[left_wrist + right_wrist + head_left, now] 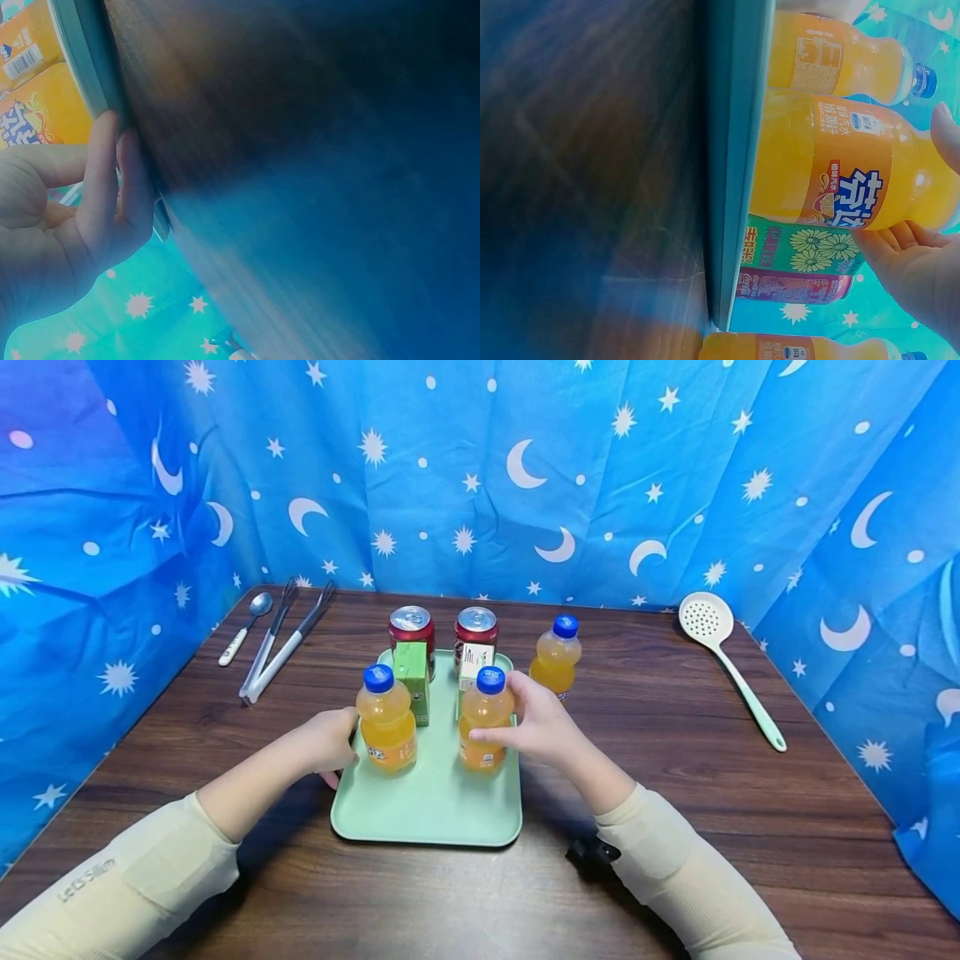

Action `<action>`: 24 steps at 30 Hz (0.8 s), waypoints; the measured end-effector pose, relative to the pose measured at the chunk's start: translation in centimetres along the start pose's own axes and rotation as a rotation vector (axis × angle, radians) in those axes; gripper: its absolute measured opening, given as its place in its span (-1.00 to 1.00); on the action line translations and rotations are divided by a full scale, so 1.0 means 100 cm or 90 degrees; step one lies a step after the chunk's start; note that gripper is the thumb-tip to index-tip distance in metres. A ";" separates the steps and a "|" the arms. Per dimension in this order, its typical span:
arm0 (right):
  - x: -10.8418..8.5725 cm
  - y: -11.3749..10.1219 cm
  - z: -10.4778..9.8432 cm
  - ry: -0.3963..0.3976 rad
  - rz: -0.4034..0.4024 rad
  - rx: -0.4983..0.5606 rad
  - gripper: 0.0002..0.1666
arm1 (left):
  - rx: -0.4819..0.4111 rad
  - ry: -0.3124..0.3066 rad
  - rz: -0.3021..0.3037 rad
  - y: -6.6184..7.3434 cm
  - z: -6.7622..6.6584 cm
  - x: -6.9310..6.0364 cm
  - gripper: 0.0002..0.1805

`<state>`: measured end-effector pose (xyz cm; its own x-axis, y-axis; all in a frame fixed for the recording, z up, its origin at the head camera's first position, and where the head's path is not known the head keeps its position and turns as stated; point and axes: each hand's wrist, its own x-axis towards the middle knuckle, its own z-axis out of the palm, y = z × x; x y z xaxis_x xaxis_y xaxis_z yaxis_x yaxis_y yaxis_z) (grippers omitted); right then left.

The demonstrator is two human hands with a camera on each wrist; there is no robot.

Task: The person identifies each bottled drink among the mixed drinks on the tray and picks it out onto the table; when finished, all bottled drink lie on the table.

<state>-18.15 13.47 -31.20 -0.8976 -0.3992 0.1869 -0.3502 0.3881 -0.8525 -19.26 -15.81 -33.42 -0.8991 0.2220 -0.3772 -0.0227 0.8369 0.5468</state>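
Observation:
A pale green tray carries two orange soda bottles with blue caps, two drink cartons and two red cans. My left hand holds the tray's left rim; in the left wrist view its fingers lie against the rim. With the thumb on one side and fingers on the other, my right hand grips the front right orange soda bottle, which stands upright. The other bottle is at front left. Behind them are a green carton, a white-topped carton and the cans.
A third orange soda bottle stands on the table just right of the tray. Tongs and a spoon lie at the back left, a slotted skimmer at the right. Starry blue curtains enclose the table.

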 end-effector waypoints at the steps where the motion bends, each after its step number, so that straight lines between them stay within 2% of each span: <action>1: 0.000 0.000 0.000 0.000 -0.001 0.000 -0.26 | -0.001 0.000 0.001 0.000 0.000 0.000 -0.56; 24: -0.004 -0.004 -0.012 0.001 -0.055 0.051 -0.36 | -0.009 -0.003 0.009 0.000 0.000 -0.004 -0.58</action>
<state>-18.01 14.46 -30.29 -0.8657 -0.4270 0.2613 -0.4031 0.2850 -0.8697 -18.94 -15.85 -33.27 -0.8972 0.2369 -0.3726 -0.0158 0.8261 0.5633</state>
